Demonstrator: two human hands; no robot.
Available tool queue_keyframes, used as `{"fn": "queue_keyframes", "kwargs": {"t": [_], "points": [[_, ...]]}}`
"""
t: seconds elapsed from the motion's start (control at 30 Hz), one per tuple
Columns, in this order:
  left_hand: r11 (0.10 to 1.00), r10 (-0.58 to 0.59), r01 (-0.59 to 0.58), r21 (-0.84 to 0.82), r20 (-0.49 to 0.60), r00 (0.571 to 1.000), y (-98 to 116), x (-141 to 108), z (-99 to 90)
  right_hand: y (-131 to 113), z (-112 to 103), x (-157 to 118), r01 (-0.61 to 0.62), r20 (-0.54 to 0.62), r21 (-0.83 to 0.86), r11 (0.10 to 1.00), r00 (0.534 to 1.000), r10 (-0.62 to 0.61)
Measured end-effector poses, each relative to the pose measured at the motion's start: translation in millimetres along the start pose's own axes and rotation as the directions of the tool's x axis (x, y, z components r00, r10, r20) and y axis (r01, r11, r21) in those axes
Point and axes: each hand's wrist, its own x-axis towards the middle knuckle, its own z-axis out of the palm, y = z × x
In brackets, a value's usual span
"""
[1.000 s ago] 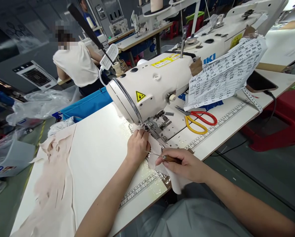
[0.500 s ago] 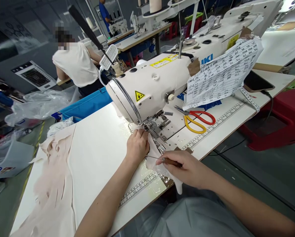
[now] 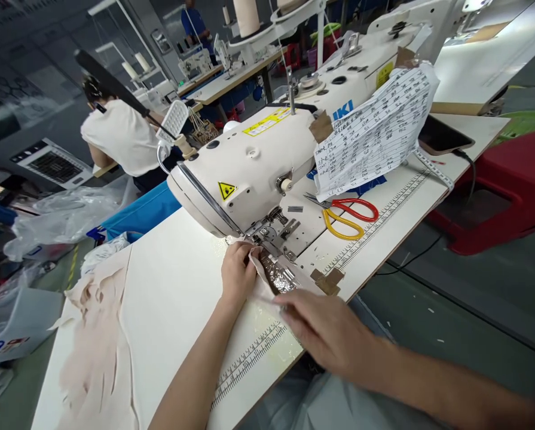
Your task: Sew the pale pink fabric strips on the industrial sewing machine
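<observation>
A white sewing machine (image 3: pixel 249 155) stands on the table. Beside its needle area my left hand (image 3: pixel 238 272) is closed on the edge of a pale fabric piece (image 3: pixel 263 276), which runs toward me. Nearer the table's front edge, my right hand (image 3: pixel 321 322) is closed round a thin pointed tool (image 3: pixel 267 300); its handle is hidden in the fist and its shaft is blurred. The shaft crosses the lower part of the fabric. A shiny taped patch (image 3: pixel 278 278) lies between the hands and the machine bed.
Red-and-yellow scissors (image 3: pixel 345 218), a handwritten sheet (image 3: pixel 375 131) and a phone (image 3: pixel 444 136) are right of the machine. Pale fabric pieces (image 3: pixel 92 346) lie at the table's left. A red stool (image 3: pixel 504 191) stands to the right. A person in white (image 3: pixel 121 134) sits behind.
The view has shifted, so the machine sits further left. My right hand has moved down and nearer, with the tool still in it. The fabric by my left hand now stands folded up.
</observation>
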Motion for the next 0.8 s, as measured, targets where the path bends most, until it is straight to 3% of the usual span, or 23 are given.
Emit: {"fn": "queue_keyframes", "kwargs": {"t": [0.07, 0.17, 0.33, 0.8], "points": [[0.991, -0.044, 0.047, -0.125, 0.024, 0.999, -4.0, 1.9, -1.3, 13.8, -5.2, 3.1, -0.176, 0.017, -0.091, 0.980, 0.984, 0.178], [0.973, -0.100, 0.107, -0.203, 0.045, 0.994, -3.6, 3.8, -3.8, 33.0, -4.9, 11.1, -0.250, 0.043, -0.286, 0.925, 0.961, 0.273], [0.953, -0.158, 0.171, -0.251, 0.071, 0.985, 1.2, 5.0, -6.0, 48.1, 7.8, 23.9, -0.204, 0.066, -0.449, 0.870, 0.963, 0.260], [0.963, -0.138, 0.154, -0.221, 0.084, 0.987, 0.5, 6.8, -5.7, 52.2, 16.0, 30.8, -0.195, 0.062, -0.482, 0.854, 0.965, 0.255]]}}
